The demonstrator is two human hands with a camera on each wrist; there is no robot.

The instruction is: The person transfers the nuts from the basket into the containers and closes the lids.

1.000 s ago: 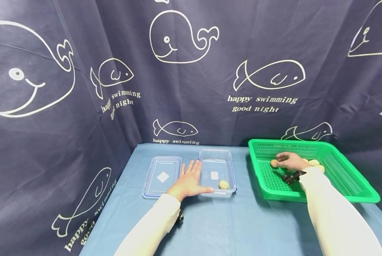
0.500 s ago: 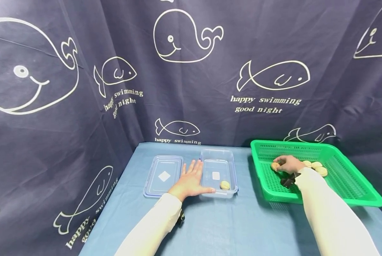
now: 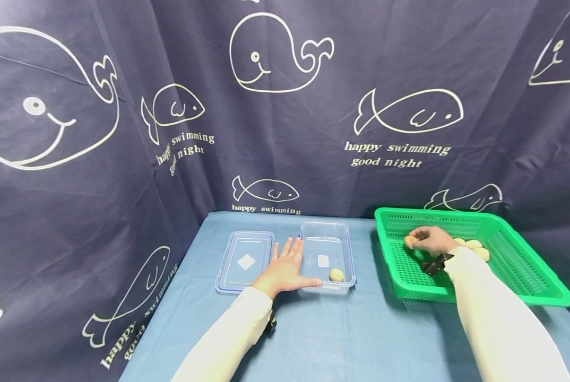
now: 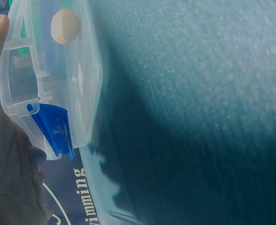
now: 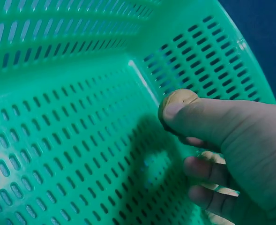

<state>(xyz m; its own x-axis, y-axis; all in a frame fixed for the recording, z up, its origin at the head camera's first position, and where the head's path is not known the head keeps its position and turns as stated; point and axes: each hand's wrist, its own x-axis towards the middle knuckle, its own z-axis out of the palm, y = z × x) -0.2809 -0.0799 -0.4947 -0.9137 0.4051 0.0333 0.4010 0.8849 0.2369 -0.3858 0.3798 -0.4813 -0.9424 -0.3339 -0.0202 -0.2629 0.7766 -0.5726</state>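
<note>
My right hand (image 3: 435, 241) pinches a walnut (image 5: 181, 101) between thumb and fingers, inside the green basket (image 3: 395, 281). More walnuts (image 3: 481, 252) lie in the basket, partly behind that hand and sleeve. With fingers spread, my left hand (image 3: 282, 270) rests against the left side of a clear plastic box (image 3: 344, 239), its thumb along the near rim. One walnut (image 3: 336, 275) sits in the box's near right corner, and the left wrist view shows it through the wall. A blue clip (image 4: 55, 126) hangs from the box's side there.
A clear lid (image 3: 237, 265) with a blue edge lies flat left of the box. Blue cloth (image 3: 333, 334) covers the table. A dark curtain (image 3: 285, 132) with whale and fish drawings hangs behind and at the left.
The right hand, with the walnut in its fingers, has risen very slightly over the last half second. The left hand stays against the box. The head view has shifted a little.
</note>
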